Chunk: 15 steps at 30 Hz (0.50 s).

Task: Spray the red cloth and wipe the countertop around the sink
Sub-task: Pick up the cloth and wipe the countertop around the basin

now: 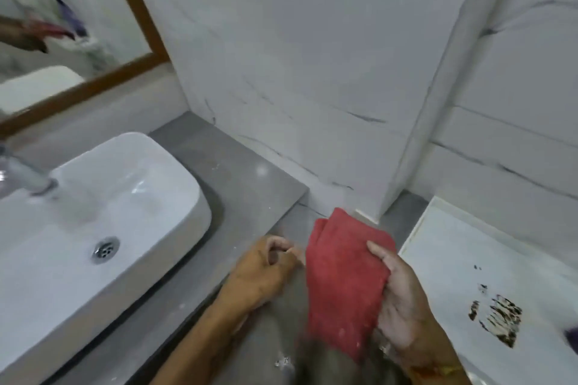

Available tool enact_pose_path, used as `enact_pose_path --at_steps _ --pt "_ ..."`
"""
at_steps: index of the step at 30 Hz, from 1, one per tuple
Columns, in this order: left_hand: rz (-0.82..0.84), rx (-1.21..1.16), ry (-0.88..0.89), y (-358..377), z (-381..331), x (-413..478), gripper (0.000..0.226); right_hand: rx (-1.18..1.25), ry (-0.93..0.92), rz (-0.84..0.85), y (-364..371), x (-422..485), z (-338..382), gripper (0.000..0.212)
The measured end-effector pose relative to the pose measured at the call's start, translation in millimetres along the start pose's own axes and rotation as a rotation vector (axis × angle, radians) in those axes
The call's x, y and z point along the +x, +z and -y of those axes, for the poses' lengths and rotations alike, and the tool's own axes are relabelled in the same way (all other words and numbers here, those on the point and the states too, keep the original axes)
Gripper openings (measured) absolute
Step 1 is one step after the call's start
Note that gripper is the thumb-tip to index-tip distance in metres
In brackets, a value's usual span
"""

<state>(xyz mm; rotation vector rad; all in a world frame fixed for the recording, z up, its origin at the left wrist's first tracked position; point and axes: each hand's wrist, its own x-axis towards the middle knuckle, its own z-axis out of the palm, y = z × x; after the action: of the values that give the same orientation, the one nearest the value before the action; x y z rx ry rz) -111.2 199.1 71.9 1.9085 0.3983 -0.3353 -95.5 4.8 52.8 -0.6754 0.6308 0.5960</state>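
Note:
A folded red cloth (342, 278) hangs in the air just off the front right edge of the grey countertop (237, 175). My right hand (403, 300) grips the cloth along its right side, thumb on top. My left hand (266, 266) is beside the cloth's left edge, its fingers curled; whether they pinch the cloth I cannot tell. The white vessel sink (103, 212) stands on the countertop at the left, with a metal drain (105, 249) in its bottom. No spray bottle is in view.
A chrome tap (25, 175) reaches over the sink from the left. A wood-framed mirror (137, 25) hangs above it. Marble-look walls (312, 72) close off the countertop at the back and right. A white surface with dark marks (494, 291) lies lower right.

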Motion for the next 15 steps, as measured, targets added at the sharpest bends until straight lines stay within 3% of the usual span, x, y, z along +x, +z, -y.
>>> enact_pose_path --at_steps 6,9,13,15 --pt "-0.393 -0.15 -0.013 -109.5 50.6 10.3 0.012 -0.057 -0.1 -0.061 60.9 32.9 -26.8 0.023" --pt "-0.54 -0.184 0.007 -151.1 63.2 21.6 0.019 -0.203 -0.18 -0.114 88.0 48.2 -27.8 0.018" --pt "-0.665 -0.178 0.026 -176.7 61.8 47.3 0.023 -0.408 -0.397 -0.169 129.7 79.0 -6.2 0.015" --pt "-0.735 -0.129 0.053 -187.4 55.0 71.1 0.022 -0.628 -0.564 -0.203 161.6 114.0 5.1 0.024"
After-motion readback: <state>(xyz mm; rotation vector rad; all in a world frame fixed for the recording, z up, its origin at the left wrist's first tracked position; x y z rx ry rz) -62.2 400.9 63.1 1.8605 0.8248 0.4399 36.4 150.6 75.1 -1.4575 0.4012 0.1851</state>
